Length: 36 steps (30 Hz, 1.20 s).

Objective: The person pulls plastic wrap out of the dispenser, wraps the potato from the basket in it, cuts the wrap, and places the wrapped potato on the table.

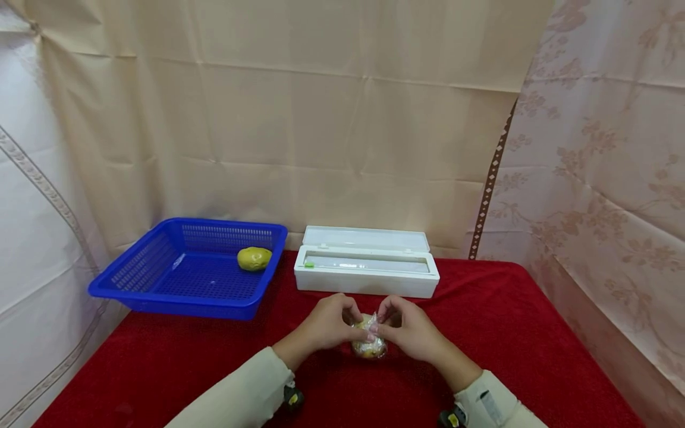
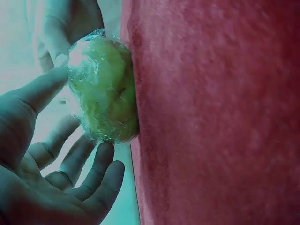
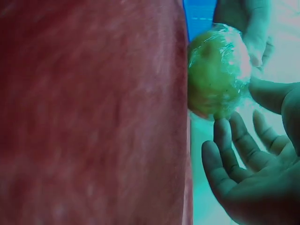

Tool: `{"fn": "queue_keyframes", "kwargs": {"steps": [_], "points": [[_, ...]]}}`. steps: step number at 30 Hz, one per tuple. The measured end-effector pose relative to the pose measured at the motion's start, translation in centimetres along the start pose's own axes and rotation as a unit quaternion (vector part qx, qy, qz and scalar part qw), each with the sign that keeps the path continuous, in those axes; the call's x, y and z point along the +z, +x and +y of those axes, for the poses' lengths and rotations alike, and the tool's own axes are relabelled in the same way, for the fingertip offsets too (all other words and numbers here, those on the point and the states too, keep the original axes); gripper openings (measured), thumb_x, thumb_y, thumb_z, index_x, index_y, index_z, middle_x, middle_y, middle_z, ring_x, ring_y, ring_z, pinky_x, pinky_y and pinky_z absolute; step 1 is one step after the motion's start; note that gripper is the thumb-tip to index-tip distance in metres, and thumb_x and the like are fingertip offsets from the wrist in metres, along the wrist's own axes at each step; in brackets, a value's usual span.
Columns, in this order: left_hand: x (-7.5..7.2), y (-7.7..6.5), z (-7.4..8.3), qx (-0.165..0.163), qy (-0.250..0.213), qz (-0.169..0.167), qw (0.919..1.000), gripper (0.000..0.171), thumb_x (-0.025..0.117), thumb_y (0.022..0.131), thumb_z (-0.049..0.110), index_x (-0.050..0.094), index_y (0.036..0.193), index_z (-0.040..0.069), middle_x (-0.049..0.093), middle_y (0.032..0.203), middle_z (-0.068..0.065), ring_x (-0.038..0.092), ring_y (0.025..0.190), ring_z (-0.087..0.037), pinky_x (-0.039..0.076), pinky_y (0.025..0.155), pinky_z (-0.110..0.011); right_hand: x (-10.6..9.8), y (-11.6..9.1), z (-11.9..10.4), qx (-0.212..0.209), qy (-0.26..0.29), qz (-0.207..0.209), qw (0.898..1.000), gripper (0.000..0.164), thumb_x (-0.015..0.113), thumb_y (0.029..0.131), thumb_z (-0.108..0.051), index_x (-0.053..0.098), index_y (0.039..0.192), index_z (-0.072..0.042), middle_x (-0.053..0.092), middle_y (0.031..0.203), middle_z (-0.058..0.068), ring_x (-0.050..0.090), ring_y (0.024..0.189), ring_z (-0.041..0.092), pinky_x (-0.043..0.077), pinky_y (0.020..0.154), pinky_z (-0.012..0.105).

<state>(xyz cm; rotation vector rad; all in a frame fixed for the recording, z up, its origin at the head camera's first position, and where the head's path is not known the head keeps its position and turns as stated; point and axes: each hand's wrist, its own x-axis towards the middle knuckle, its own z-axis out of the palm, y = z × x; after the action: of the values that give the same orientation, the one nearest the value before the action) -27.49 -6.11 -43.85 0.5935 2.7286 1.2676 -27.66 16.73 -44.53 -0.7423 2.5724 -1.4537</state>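
A rounded yellow-green fruit (image 1: 369, 351) in clear plastic wrap sits on the red cloth between both hands, its exact kind unclear. My left hand (image 1: 332, 324) has its thumb on top of the wrap and its fingers curved along the left side. Opposite, my right hand (image 1: 409, 330) pinches a raised bit of the film with thumb and fingertips. In the left wrist view the wrapped fruit (image 2: 105, 91) touches the cloth, with glossy creased film over it. The right wrist view shows the fruit (image 3: 213, 75) from its other side, fingertips at its edge.
Behind the hands stands a white cling film dispenser box (image 1: 366, 285), lid raised, with a green slider at its left. A blue plastic basket (image 1: 176, 306) at the left holds one yellow fruit (image 1: 254, 258). Red cloth (image 1: 508, 333) covers the table; curtains (image 1: 332, 131) hang around it.
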Motion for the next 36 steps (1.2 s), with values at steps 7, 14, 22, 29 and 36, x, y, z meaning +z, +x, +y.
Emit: {"fn": "queue_keyframes", "kwargs": {"steps": [7, 14, 22, 29, 36], "points": [[-0.2, 0.1, -0.5, 0.000, -0.020, 0.006, 0.9998, 0.021, 0.083, 0.087, 0.038, 0.074, 0.079, 0.020, 0.069, 0.087, 0.007, 0.062, 0.082, -0.009, 0.053, 0.071, -0.029, 0.5, 0.2, -0.4, -0.013, 0.016, -0.008, 1.000, 0.014, 0.081, 0.090, -0.014, 0.069, 0.097, -0.011, 0.070, 0.095, 0.006, 0.065, 0.086, 0.019, 0.054, 0.077, 0.030], [0.0, 0.3, -0.6, -0.015, -0.043, 0.012, 0.9989, 0.017, 0.084, 0.088, 0.031, 0.073, 0.081, 0.019, 0.070, 0.087, 0.007, 0.062, 0.084, -0.010, 0.052, 0.074, -0.030, 0.2, -0.2, -0.6, 0.006, -0.004, 0.000, 1.000, 0.009, 0.077, 0.093, -0.017, 0.074, 0.100, -0.011, 0.074, 0.096, 0.003, 0.067, 0.090, 0.017, 0.054, 0.080, 0.028], [0.0, 0.3, -0.1, -0.040, -0.034, 0.015, 0.9985, 0.015, 0.085, 0.087, 0.032, 0.080, 0.092, 0.018, 0.074, 0.089, 0.008, 0.065, 0.084, -0.009, 0.055, 0.074, -0.031, 0.3, 0.3, 0.1, 0.079, 0.142, -0.007, 0.987, 0.023, 0.080, 0.089, -0.010, 0.068, 0.104, 0.002, 0.072, 0.099, 0.011, 0.067, 0.088, 0.018, 0.058, 0.075, 0.030], [0.1, -0.1, 0.4, 0.006, 0.027, 0.032, 0.9991, 0.014, 0.085, 0.087, 0.030, 0.085, 0.093, 0.018, 0.077, 0.090, 0.010, 0.064, 0.082, -0.002, 0.055, 0.070, -0.025, 0.2, 0.3, 0.0, 0.168, 0.216, -0.014, 0.962, 0.043, 0.080, 0.089, -0.011, 0.067, 0.126, 0.007, 0.073, 0.113, 0.013, 0.070, 0.098, 0.016, 0.060, 0.082, 0.031], [0.5, -0.5, 0.7, 0.055, 0.077, 0.045, 0.9945, 0.014, 0.081, 0.091, 0.028, 0.084, 0.098, 0.016, 0.078, 0.095, 0.007, 0.067, 0.087, -0.003, 0.055, 0.075, -0.023, 0.6, -0.6, -0.4, 0.061, 0.036, 0.047, 0.996, 0.025, 0.085, 0.086, -0.018, 0.082, 0.107, -0.005, 0.078, 0.104, 0.011, 0.071, 0.092, 0.012, 0.057, 0.072, 0.023]]}}
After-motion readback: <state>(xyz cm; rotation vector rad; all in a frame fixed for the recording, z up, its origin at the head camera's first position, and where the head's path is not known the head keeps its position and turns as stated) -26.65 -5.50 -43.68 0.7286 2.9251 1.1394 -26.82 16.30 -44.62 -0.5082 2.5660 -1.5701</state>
